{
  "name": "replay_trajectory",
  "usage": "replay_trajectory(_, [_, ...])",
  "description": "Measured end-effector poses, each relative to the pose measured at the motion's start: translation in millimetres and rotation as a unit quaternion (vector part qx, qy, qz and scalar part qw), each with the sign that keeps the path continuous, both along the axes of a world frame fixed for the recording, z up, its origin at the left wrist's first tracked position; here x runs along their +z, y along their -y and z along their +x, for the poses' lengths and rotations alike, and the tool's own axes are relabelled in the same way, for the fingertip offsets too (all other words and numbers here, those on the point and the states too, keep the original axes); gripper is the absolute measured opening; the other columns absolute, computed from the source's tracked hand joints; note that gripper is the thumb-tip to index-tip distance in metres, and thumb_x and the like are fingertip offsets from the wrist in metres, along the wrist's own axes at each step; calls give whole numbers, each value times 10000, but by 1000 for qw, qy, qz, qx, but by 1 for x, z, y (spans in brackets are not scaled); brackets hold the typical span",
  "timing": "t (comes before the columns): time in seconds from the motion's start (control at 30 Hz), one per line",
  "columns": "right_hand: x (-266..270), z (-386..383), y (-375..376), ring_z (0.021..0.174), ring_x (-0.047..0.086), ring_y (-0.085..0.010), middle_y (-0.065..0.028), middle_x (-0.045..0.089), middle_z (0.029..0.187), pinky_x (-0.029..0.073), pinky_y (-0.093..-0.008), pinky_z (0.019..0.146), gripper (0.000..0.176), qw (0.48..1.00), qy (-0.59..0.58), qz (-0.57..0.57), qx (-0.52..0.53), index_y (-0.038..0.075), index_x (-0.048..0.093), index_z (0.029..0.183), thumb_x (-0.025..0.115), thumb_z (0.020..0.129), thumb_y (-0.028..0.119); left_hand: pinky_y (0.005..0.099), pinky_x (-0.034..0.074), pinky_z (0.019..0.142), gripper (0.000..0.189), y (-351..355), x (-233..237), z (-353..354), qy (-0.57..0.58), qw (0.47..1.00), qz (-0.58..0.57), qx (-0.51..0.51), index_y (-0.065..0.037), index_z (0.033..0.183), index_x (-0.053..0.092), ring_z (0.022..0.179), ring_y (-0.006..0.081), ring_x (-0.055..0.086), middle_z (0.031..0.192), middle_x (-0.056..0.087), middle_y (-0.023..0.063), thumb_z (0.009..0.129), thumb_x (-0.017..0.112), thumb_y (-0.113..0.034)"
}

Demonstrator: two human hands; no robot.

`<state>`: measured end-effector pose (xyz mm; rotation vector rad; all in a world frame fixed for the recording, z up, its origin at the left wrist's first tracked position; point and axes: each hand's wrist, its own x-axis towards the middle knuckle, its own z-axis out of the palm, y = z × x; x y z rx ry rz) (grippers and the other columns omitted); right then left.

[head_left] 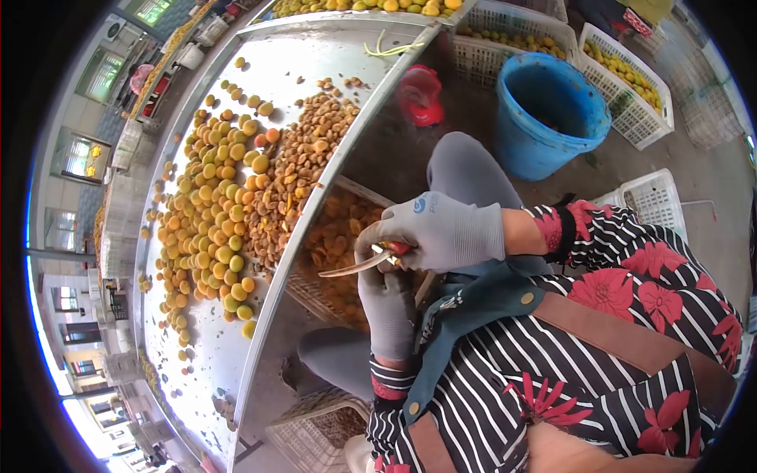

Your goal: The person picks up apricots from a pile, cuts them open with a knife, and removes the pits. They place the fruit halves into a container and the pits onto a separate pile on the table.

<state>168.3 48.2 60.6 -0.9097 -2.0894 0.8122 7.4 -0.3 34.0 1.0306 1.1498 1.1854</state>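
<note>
My right hand (441, 232), in a grey glove, is closed around the red handle of a small knife with a curved blade (351, 269). My left hand (386, 303), gloved too, is closed just below it, fingers bent near the blade. What those fingers hold, if anything, is hidden. Below both hands stands a crate of split orange fruit (335, 229), partly covered by them. On the metal table (292, 55) beside my hands lie a heap of whole yellow-green apricots (206, 229) and a heap of brown pits or fruit pieces (311, 138).
The table's raised metal rim (331, 169) runs between the heaps and my knees. A blue bucket (544, 110) stands on the floor, with a red plastic container (420, 94) nearby. White crates of fruit (623, 79) are behind. Another crate (315, 430) sits by my leg.
</note>
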Motion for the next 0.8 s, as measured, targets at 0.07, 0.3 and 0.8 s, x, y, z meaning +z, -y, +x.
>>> replay_trajectory(0.07, [-11,-10,-5,858,676,-364,-131,683,888,540,-430,752,309,1000,-6,-1,7,91,649,1136,709,835,136,198,455,630,241,-5,-3,-9,-40,999,-19,-8,-50,1232,563,725,63,548,910,584,-3,1033,531,-182])
replay_trajectory(0.3, [-18,-32,-22,873,716,-271,-168,711,875,536,-335,776,176,980,14,-193,33,8,652,1033,663,859,40,191,462,605,197,-2,-43,-39,-78,997,-16,9,-20,1206,550,701,57,539,895,582,13,1046,537,-135])
replay_trajectory(0.8, [-25,-91,-174,546,520,-85,-7,576,704,412,-270,456,457,926,-222,-286,-108,21,615,1026,575,1012,476,391,555,974,444,-23,-84,-99,160,977,-101,95,29,1410,400,963,243,689,1174,631,168,1034,553,-152])
